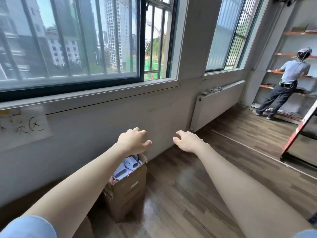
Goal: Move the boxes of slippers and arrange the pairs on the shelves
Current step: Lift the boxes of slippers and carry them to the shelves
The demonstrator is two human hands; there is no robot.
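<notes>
An open cardboard box [127, 189] stands on the wooden floor against the white wall, filled with pale blue and pink slippers [127, 166]. My left hand [134, 140] hovers just above the box's far top edge, fingers loosely curled, holding nothing. My right hand [187, 141] is stretched out to the right of the box, above the floor, fingers relaxed and empty. Metal shelves with orange beams [291, 54] stand at the far right of the room.
A person [288, 83] stands at the far shelves with their back to me. An orange-and-black rack frame [298, 131] leans at the right edge. A white radiator [219, 103] hangs under the right window. A paper sign [24, 127] is taped on the wall.
</notes>
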